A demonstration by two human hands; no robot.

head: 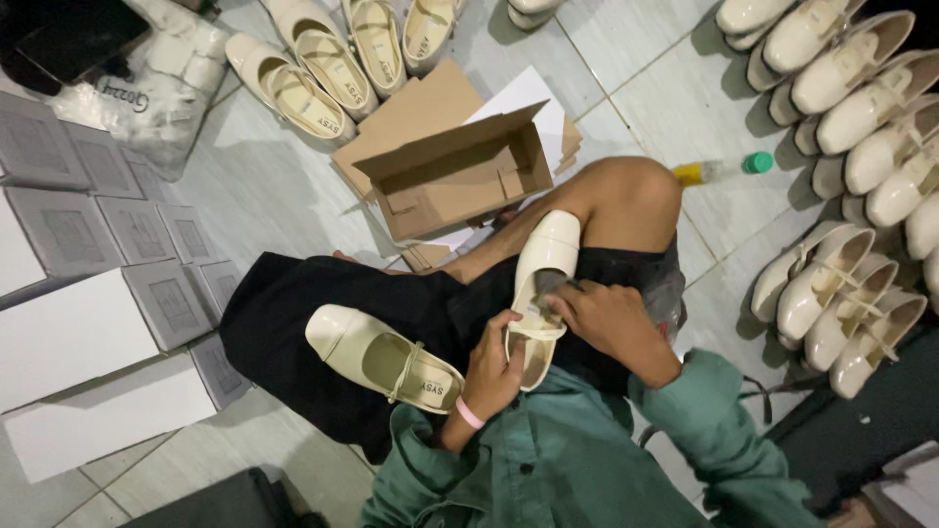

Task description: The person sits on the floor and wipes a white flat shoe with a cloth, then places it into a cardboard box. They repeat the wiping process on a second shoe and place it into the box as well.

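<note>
Cream strapped shoe (544, 284), glossy, held in both hands.

A loose teal-green cotton shirt with long sleeves (587, 460) is being worn, its cuffs being pushed back above the wrists. A thin pink band (469, 414) is being worn around the left wrist. Black fabric shorts (323, 323) are being worn over the lap, the cloth being spread wide and dark, and one bare knee (626, 191) is being left uncovered
</note>
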